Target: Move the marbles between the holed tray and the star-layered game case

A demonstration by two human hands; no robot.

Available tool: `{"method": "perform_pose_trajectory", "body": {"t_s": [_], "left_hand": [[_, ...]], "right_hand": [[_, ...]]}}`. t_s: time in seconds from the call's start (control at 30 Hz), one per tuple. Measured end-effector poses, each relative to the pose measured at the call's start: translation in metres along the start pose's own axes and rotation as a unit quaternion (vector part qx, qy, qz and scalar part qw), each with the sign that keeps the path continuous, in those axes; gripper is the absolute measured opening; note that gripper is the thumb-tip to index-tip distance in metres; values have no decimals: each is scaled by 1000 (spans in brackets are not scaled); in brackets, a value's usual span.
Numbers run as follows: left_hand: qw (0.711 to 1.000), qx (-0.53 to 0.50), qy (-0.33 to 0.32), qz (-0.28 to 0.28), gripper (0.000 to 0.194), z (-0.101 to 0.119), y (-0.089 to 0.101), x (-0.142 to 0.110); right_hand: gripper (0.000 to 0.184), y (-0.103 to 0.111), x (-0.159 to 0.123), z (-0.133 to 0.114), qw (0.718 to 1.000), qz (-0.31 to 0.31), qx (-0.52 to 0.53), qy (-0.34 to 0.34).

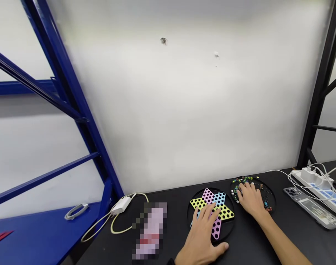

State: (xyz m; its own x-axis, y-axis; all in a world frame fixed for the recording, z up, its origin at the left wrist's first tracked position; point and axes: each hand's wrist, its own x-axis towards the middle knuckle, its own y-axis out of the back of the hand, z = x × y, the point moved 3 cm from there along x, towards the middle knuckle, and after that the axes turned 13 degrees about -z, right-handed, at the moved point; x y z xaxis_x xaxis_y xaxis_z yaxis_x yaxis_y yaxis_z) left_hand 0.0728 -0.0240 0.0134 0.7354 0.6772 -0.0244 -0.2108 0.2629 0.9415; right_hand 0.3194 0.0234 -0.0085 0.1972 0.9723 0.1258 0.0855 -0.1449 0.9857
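Note:
A star-shaped Chinese checkers board (pixel 225 212) in yellow, pink and blue, dotted with black holes, lies in a round black tray (pixel 225 235). Over its lower left part rests my left hand (pixel 202 235), fingers spread and thumb stretched out to the right, with nothing seen in it. To the right is a second round black tray (pixel 273 195) with many small coloured marbles (pixel 246 179) along its far and left side. My right hand (pixel 250 198) reaches into this tray with bent fingers pointing down among the marbles. Whether its fingertips hold a marble cannot be made out.
On the right lie a white power strip (pixel 326 193) with tangled cables and a grey patterned case (pixel 312 208). A blurred pinkish item (pixel 152 232) and a white adapter (pixel 122 205) with its cord are on the left. A blue metal frame (pixel 82 110) stands beyond.

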Motion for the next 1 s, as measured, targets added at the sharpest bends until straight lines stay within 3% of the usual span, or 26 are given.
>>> {"method": "perform_pose_trajectory", "body": {"t_s": [0.13,0.23,0.33,0.63,0.83,1.0], "left_hand": [[1000,6,19,-1,59,-8,-2,2],[999,16,40,25,57,-13,-3,4],[998,14,48,39,57,-15,-4,6],[998,-17,50,38,53,-9,-2,5],[998,-26,55,33,50,-6,2,5],[997,-39,59,40,45,1,7,4]], "right_hand": [[33,7,-14,-31,990,-4,91,108],[37,4,-30,-59,962,-69,151,218],[43,-1,-42,-77,938,-131,173,271],[50,1,-43,-79,916,-209,226,256],[46,3,-45,-81,916,-205,233,255],[31,9,-45,-82,920,-165,246,255]]}}
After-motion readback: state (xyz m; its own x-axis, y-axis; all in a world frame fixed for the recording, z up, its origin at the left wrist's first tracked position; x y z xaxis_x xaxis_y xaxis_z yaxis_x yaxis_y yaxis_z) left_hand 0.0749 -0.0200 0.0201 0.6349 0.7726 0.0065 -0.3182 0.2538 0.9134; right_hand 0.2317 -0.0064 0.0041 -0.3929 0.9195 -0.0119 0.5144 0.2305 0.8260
